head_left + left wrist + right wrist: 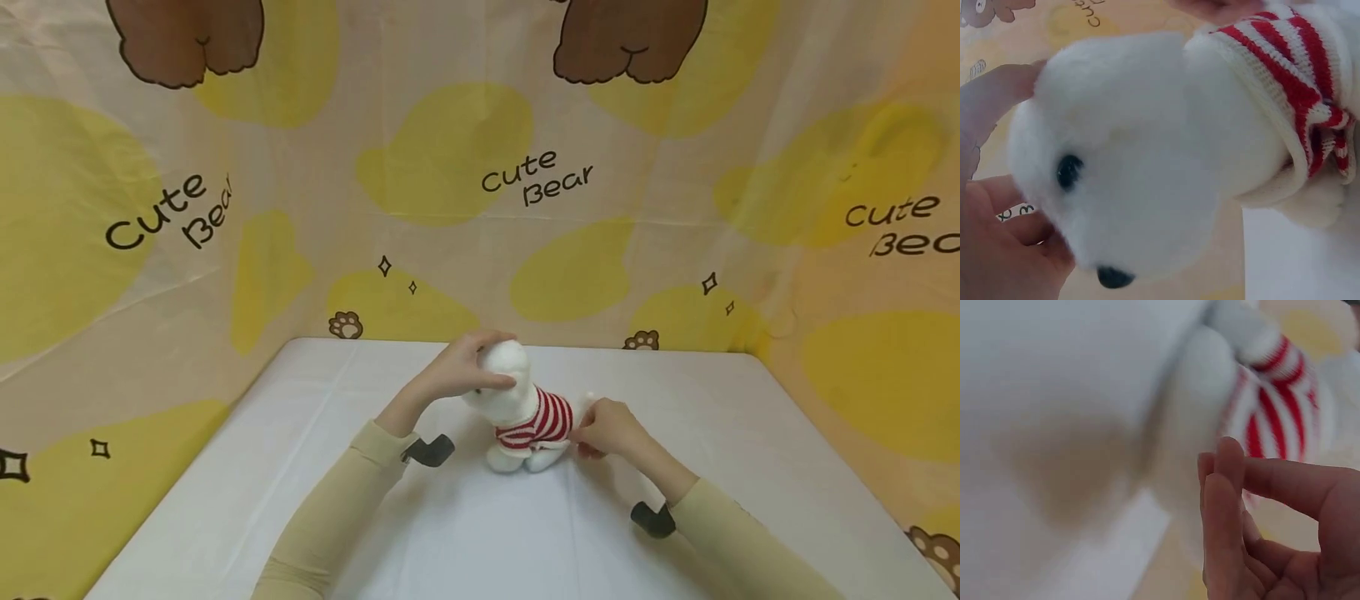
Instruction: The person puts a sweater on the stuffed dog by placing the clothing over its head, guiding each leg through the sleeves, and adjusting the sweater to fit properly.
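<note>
A white plush toy animal (506, 406) with dark eyes and a dark nose stands on the table. Around its body is a red-and-white striped knitted sweater (1285, 69). My left hand (461, 367) grips the toy's head from the left, thumb on one side and fingers on the other; the left wrist view shows the face (1116, 169) close up. At the rear of the toy, the thumb and fingertips of my right hand (611, 427) pinch together at the sweater's back edge. In the right wrist view a white leg (1200, 381) shows beside those fingertips.
The toy stands on a white-covered table (480, 533). Behind and at both sides hangs a printed cloth (450, 275) with yellow patches and bear drawings. A dark wrist mount (431, 451) sits at my left cuff, another mount (652, 519) at my right.
</note>
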Tool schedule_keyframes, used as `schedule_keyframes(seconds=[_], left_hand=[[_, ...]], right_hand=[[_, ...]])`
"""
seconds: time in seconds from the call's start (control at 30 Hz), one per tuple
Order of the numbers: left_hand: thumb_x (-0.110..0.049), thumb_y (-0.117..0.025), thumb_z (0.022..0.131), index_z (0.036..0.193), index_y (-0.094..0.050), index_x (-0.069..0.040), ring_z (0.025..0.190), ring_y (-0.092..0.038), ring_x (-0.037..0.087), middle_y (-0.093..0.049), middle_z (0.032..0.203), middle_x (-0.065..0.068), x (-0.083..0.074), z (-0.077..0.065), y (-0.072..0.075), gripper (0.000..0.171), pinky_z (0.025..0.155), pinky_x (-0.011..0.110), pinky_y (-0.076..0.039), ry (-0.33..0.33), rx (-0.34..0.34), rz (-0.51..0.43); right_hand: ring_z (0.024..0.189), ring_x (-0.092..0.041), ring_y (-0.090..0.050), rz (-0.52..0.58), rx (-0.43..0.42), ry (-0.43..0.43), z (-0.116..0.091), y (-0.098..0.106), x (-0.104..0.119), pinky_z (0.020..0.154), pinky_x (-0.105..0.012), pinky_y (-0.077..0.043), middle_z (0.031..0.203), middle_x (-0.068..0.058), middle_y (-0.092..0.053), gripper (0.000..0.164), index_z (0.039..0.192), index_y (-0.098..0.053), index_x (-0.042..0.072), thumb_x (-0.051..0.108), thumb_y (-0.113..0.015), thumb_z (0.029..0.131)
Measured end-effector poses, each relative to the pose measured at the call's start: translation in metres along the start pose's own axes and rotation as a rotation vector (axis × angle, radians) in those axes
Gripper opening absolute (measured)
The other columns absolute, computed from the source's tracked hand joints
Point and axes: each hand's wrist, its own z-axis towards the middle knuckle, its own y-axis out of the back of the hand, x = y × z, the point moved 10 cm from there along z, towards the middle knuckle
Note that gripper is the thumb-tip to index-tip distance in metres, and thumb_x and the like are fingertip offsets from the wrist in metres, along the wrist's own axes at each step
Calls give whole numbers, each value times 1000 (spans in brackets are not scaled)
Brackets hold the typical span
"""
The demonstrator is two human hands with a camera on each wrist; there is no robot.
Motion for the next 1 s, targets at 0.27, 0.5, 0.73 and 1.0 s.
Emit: schedule_keyframes(seconds=[0.27,0.5,0.73,1.0], left_hand=[[-32,-83,70,131,-56,-20,121,-52,26,-53,135,-4,21,-5,4,68,92,41,-48,101,-22,-151],[-29,-82,71,131,-56,-21,118,-54,26,-55,132,-2,25,-6,3,65,89,40,-49,109,-4,-172],[-31,-83,71,127,-58,-25,115,-55,25,-57,127,-3,24,-6,2,62,88,40,-49,120,4,-181],[-28,-84,69,125,-59,-19,113,-56,27,-59,124,0,18,-8,1,62,83,38,-52,90,3,-158]], right_hand=[[71,-14,-62,-57,-52,208,53,26,30,60,-26,-50,84,-7,-70,21,93,-71,5,25,-68,86],[72,-9,-52,-16,231,116,84,-13,11,63,-24,-45,75,3,-62,28,93,-74,7,32,-64,87],[64,-8,-48,20,313,170,82,-19,16,59,-22,-42,67,5,-55,19,92,-72,3,20,-62,89],[73,-17,-58,-181,156,84,85,-19,-3,64,-29,-48,83,-11,-70,23,89,-73,-4,16,-64,84]])
